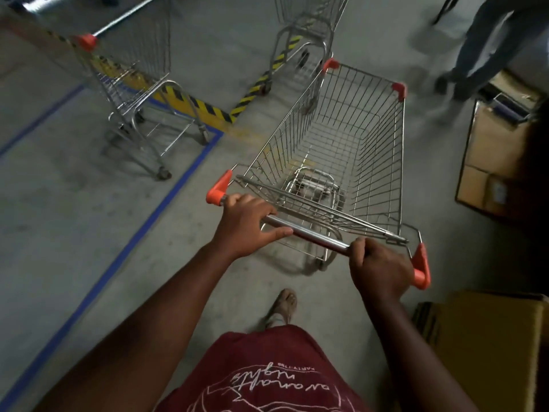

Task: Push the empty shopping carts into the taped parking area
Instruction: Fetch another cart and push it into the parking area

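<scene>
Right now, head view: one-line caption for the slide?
Left hand and right hand grip the handle bar of an empty shopping cart beside the blue tape line; another cart stands inside it.

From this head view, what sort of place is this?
Probably a warehouse or store back room. Bare concrete floor marked with blue tape and yellow-black hazard tape, cardboard boxes along the side, and wire shopping carts parked loose.

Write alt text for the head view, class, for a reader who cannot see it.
Both hands, left hand and right hand, grip the handle bar of an empty cart just outside the blue tape line; another cart stands inside.
</scene>
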Demonstrator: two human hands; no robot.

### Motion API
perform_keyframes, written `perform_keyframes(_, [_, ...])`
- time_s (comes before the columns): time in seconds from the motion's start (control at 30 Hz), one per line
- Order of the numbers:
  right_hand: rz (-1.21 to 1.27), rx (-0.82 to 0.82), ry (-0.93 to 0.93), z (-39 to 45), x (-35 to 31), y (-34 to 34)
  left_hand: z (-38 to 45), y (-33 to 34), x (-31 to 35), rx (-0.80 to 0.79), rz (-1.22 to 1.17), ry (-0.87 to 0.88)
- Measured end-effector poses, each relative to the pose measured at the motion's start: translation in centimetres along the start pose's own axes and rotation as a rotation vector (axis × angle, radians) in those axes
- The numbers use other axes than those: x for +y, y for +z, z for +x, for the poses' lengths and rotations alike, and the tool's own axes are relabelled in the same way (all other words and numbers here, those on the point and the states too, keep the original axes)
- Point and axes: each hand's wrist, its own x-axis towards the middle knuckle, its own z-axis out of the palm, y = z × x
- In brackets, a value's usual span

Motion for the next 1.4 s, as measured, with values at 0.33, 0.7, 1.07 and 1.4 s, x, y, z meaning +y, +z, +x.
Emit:
perform_keyframes(0.33, [0.011,-0.032,-0.092,-14.5,-2.6,-1.8,-17.0,-1.5,-1.7,0.128,0.032,-0.032])
perform_keyframes(0.7, [-0.022,-0.197,-0.490,-22.8,-3.0,-4.1,-31.8,-2.5,-1.3,0.263,0.126,-0.252])
perform_keyframes(1.07, [0.116,-0.234,-0.863,-26.7,-2.4,-5.3,-44.1,-1.5,3.3,0.395,0.127,-0.546])
perform_keyframes(1.4, [0.208,-0.172,-1.053,-32.5,-6.9,-5.4,-54.2,-2.6,2.9,0.527,0.164,-0.718])
